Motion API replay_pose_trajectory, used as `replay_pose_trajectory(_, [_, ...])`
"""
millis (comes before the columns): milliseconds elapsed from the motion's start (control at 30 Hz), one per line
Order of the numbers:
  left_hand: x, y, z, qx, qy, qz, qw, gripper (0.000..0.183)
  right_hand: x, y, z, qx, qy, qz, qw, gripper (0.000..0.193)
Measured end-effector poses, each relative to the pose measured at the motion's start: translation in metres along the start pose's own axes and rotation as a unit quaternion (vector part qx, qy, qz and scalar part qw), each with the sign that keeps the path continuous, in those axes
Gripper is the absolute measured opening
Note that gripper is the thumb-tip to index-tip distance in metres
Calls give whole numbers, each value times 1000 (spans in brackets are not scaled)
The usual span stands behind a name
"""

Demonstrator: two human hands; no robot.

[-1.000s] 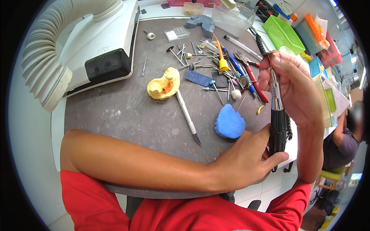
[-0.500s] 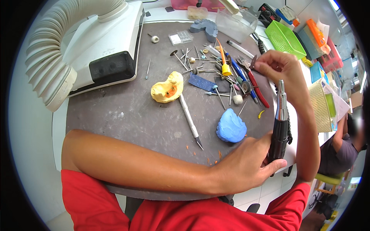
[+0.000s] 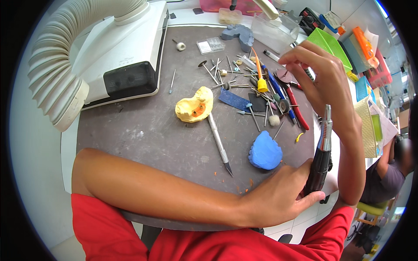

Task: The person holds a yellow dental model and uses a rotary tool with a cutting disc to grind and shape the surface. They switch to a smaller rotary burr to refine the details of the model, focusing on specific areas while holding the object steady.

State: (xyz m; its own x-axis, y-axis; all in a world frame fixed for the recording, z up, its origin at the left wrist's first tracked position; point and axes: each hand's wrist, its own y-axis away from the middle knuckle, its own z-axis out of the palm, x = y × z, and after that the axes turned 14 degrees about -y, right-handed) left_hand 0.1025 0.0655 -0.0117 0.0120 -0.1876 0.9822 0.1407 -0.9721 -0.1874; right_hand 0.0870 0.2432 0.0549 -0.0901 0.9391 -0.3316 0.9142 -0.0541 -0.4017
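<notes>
My left forearm lies across the near side of the bench. My left hand is closed round a black and silver rotary handpiece, its metal nose pointing up. At the right, my right hand is raised with its fingers curved and apart. A reddish-brown disc is just below those fingertips, over the red-handled pliers. Near my left hand lies a blue moulded piece with a scalloped edge. A yellow dental cast with an orange patch sits mid-bench, beside a craft knife.
Several burs and polishing tips lie scattered beyond the cast. A white machine with a ribbed hose stands at the left. Farther back are a grey cast, a clear box and a green basket. Another person sits at the far right.
My right hand has spread its fingers, and the disc, edge-on between them before, now shows its face below them. My left hand still holds the handpiece. The view has shifted slightly.
</notes>
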Motion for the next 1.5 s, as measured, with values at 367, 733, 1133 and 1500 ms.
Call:
replay_pose_trajectory(367, [1, 0, -4, -39, -27, -1, 999, 43, 8, -51, 35, -86, 36, -150, 984, 18])
replay_pose_trajectory(733, [3, 3, -3, 6, -29, 2, 1000, 33, -14, -34, 9, -246, 14, -55, 968, 6])
replay_pose_trajectory(1133, [5, 3, -5, -11, -30, 14, 999, 32, -24, -24, 21, -253, -144, -70, 954, 13])
replay_pose_trajectory(1500, [10, 4, -4, -14, -12, 3, 1000, 38, -1, -57, 54, -110, -55, -216, 969, 12])
